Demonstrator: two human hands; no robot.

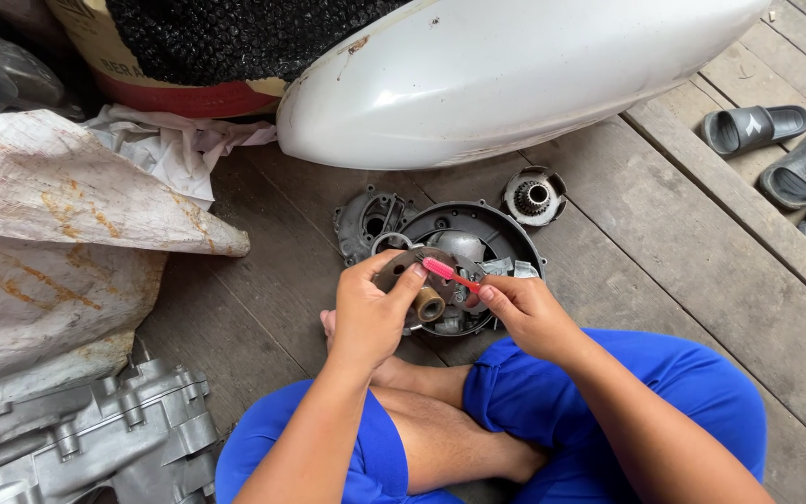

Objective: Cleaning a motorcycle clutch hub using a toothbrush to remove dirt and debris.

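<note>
Rusty metal disc [412, 271], pink plastic toothbrush [448, 273]

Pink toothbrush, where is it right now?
Head view, centre: the pink toothbrush is in the right hand, its head on the round metal part held by the left hand, above the dark round cover on the wooden floor.

Black sandals [776, 149], white body panel [515, 75]

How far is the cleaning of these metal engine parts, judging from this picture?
Done: the parts are apart; a small toothed metal hub lies separately on the wooden floor. In hand: the left hand holds a rusty round metal plate, and the right hand puts a pink toothbrush on it. Left: parts in the round dark cover look unbrushed.
</note>
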